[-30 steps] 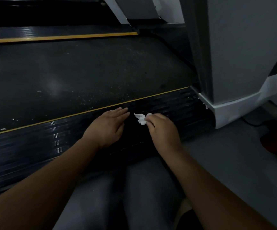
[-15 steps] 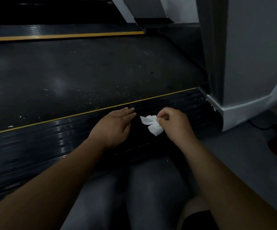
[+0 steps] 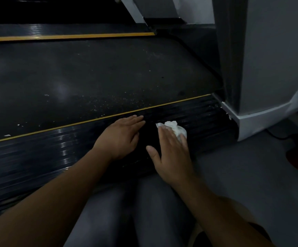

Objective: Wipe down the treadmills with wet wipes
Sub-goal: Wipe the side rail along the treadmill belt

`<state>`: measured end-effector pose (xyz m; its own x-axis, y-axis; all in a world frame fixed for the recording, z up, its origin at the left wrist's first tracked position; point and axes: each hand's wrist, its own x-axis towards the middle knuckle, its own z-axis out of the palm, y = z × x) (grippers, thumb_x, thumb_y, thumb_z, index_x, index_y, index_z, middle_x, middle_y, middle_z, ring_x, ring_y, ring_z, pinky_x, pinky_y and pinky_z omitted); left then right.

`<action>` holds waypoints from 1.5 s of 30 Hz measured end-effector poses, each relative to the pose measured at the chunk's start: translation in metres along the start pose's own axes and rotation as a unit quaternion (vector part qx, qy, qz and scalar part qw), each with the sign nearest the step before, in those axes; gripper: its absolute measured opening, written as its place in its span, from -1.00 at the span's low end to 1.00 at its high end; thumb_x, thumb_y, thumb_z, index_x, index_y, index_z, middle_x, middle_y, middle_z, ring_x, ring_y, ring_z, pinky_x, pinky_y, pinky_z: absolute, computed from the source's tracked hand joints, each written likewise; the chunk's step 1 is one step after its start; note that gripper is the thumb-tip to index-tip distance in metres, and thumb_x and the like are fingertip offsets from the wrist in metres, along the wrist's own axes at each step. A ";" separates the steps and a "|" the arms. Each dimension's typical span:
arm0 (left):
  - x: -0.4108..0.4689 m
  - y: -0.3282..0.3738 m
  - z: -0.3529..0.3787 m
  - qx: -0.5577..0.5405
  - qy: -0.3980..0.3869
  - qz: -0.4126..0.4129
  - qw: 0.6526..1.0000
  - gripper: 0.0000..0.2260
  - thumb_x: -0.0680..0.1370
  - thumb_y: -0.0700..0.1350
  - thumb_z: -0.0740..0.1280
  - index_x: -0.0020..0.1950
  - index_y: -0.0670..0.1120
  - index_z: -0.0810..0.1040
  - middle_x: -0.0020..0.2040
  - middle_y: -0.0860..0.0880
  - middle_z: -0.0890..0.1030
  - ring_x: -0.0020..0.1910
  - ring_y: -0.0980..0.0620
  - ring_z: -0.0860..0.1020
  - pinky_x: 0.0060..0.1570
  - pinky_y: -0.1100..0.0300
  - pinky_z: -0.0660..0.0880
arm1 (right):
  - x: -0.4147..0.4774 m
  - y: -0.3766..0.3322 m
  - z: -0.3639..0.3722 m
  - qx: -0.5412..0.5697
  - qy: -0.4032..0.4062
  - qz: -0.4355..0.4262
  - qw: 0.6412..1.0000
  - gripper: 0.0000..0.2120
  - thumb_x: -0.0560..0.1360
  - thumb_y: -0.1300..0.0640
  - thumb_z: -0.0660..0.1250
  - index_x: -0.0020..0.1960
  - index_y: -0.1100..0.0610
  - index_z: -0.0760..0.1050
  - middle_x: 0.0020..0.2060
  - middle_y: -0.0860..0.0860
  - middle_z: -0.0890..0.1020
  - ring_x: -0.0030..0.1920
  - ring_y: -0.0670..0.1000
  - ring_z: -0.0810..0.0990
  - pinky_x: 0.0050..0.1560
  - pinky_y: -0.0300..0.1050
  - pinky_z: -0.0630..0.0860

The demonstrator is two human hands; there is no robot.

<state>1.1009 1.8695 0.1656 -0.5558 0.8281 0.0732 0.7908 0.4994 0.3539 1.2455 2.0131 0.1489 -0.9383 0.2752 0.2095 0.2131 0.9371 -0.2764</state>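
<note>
desk: what's in the shot?

photographer: a person low beside a treadmill (image 3: 98, 68). the left hand (image 3: 121, 138) lies flat on the ribbed side rail (image 3: 37, 157), fingers straight and holding nothing. the right hand (image 3: 173, 155) is flat too, its straight fingers pressing a crumpled white wipe (image 3: 176, 128) onto the same rail, near the grey upright (image 3: 269, 68).

desk: what could go wrong from here?

photographer: the wipe is bunched small, so i'd judge a pass could skip the grooves between the ribs. nothing grips it and only flat fingers pin it down, so it may slip out from under them. pale specks dot the belt (image 3: 119, 102) just past the yellow stripe (image 3: 73, 124), and a sweep that way could drag grit onto the rail. a cable (image 3: 276, 137) lies on the floor (image 3: 251, 184) by the upright's base, and a wet wipe should keep off it.

desk: any containers?

photographer: none in view. there is no wipe pack and no bin, so there are no contents to report.
</note>
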 end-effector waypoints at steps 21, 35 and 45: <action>0.000 0.000 0.001 0.004 0.012 0.000 1.000 -0.53 0.67 -0.04 0.15 0.60 0.01 0.26 0.62 0.08 0.19 0.60 0.12 0.10 0.52 0.21 -0.01 | 0.026 0.009 -0.004 -0.051 0.014 0.133 0.990 -0.25 0.57 -0.34 -0.03 0.51 0.19 0.29 0.58 0.18 0.20 0.59 0.14 0.11 0.56 0.12 0.11; 0.001 -0.002 0.003 0.018 -0.006 0.004 1.000 -0.46 0.61 0.06 0.01 0.59 -0.01 0.28 0.61 0.06 0.21 0.59 0.09 0.13 0.55 0.15 0.05 | 0.009 0.021 -0.010 -0.078 -0.008 0.091 0.993 -0.18 0.55 -0.36 -0.13 0.60 0.16 0.15 0.59 0.06 0.22 0.60 0.04 0.12 0.56 0.20 -0.01; 0.001 0.001 0.001 0.015 -0.007 0.003 1.000 -0.47 0.61 0.02 0.03 0.59 -0.03 0.29 0.61 0.04 0.22 0.59 0.08 0.14 0.52 0.19 0.02 | 0.004 0.029 -0.014 -0.070 0.008 0.102 0.992 -0.23 0.56 -0.33 -0.13 0.58 0.13 0.23 0.57 0.05 0.28 0.59 0.03 0.17 0.54 0.24 0.06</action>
<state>1.1015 1.8706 0.1646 -0.5484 0.8339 0.0624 0.8010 0.5023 0.3258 1.2517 2.0443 0.1545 -0.8677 0.4644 0.1770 0.4350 0.8819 -0.1816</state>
